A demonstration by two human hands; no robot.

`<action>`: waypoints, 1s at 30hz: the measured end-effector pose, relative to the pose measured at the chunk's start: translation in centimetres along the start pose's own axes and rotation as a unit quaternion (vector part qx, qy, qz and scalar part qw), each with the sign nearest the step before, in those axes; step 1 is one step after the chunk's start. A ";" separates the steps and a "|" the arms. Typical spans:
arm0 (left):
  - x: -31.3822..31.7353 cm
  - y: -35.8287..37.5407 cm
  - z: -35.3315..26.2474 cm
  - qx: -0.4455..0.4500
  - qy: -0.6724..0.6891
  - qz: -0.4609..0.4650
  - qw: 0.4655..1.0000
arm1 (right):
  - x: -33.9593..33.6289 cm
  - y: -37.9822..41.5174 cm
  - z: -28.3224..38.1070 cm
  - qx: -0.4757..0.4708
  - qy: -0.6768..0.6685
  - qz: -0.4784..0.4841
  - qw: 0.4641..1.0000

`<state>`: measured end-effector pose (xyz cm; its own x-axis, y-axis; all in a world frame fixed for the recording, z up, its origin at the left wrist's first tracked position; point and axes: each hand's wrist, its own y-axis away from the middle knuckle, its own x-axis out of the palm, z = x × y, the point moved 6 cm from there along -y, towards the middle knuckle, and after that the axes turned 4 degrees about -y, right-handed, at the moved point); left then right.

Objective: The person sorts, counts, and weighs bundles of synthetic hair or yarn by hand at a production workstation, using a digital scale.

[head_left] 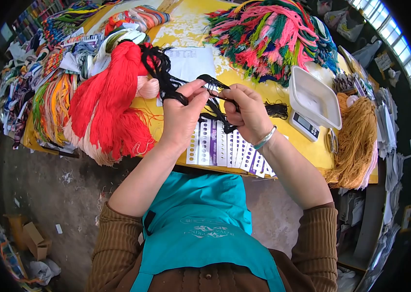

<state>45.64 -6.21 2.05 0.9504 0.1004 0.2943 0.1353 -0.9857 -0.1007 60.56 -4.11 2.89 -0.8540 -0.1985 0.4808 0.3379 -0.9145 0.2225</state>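
Observation:
Black embroidery thread (217, 109) runs between my two hands over the front of the yellow table. My left hand (186, 109) pinches one part of it between thumb and fingers, and a long black bunch trails from there up toward the red skein. My right hand (247, 109), with a silver bracelet at the wrist, is curled closed around another part of the strands. Below the hands lie several white cards with rows of holes and purple print (222, 146). A short black tuft of thread (276, 110) rests just right of my right hand.
On the left hangs a big red skein (113, 92) over the table edge, beside many mixed skeins (52, 97). Pink and green skeins (268, 36) are piled at the back. A scale with a white tray (315, 97) and brown thread (358, 136) stand right.

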 end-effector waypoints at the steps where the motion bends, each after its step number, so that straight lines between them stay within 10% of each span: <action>1: 0.0 0.0 0.0 0.000 0.000 0.004 1.000 | -0.1 0.0 0.0 0.000 0.000 0.000 1.000; 30: 1.6 0.1 0.0 -0.011 0.053 0.017 0.998 | -0.2 0.3 -0.1 -0.013 0.025 0.003 1.000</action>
<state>47.16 -6.19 2.55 0.9194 0.0525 0.3898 0.0953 -0.9913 -0.0911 60.78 -4.32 2.81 -0.8706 -0.2212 0.4394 0.3336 -0.9219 0.1969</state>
